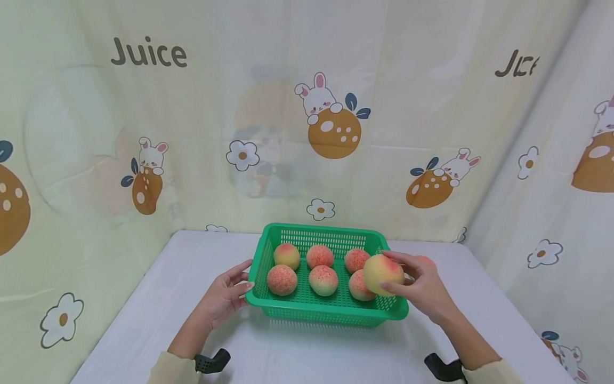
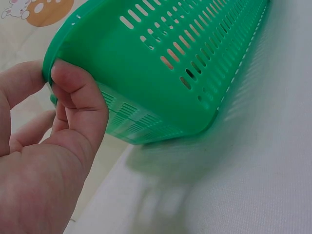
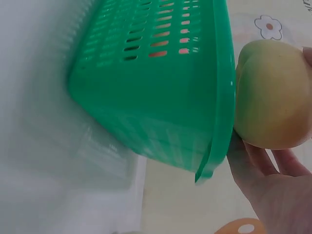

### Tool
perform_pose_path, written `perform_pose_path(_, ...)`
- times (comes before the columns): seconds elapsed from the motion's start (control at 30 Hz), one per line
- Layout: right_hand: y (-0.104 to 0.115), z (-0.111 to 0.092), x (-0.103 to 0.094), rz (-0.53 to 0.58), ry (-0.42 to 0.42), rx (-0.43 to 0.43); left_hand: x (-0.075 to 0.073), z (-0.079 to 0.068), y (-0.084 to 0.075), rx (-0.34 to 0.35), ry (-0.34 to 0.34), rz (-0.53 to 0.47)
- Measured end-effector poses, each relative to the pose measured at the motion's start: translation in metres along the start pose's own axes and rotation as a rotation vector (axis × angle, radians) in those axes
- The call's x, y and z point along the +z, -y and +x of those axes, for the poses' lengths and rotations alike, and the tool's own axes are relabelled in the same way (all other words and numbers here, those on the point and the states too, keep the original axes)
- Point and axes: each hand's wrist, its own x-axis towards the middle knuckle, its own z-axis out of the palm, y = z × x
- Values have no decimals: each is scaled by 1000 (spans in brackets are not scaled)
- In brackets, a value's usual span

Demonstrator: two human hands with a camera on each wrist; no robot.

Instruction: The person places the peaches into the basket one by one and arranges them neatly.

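Observation:
A green plastic basket [image 1: 326, 314] stands on the table with several pink and yellow-green peaches, such as the middle front peach [image 1: 323, 280], inside it. My left hand [image 1: 225, 292] pinches the basket's left rim [image 2: 48, 63] between thumb and fingers. In my right hand [image 1: 422, 285] is a larger yellow peach [image 1: 382, 274] with a red blush, held over the basket's right end. The right wrist view shows this peach [image 3: 273, 95] right beside the rim. It partly covers the peach at the front right [image 1: 361, 286] of the basket.
Behind the right hand a bit of a reddish round thing [image 1: 426, 260] shows, mostly hidden. A white cloth covers the table [image 1: 345, 357]. Printed curtains [image 1: 268, 96] hang close behind it and along both sides.

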Motion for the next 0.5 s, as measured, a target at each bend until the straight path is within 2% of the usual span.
perform_pose_path(0.23, 1, 6, 12, -15, 35, 43, 1, -1, -1, -2, -1, -8)
perform_pose_path(0.5, 1, 13, 27, 6, 67, 41, 1, 0, -1, -4, 2, -12)
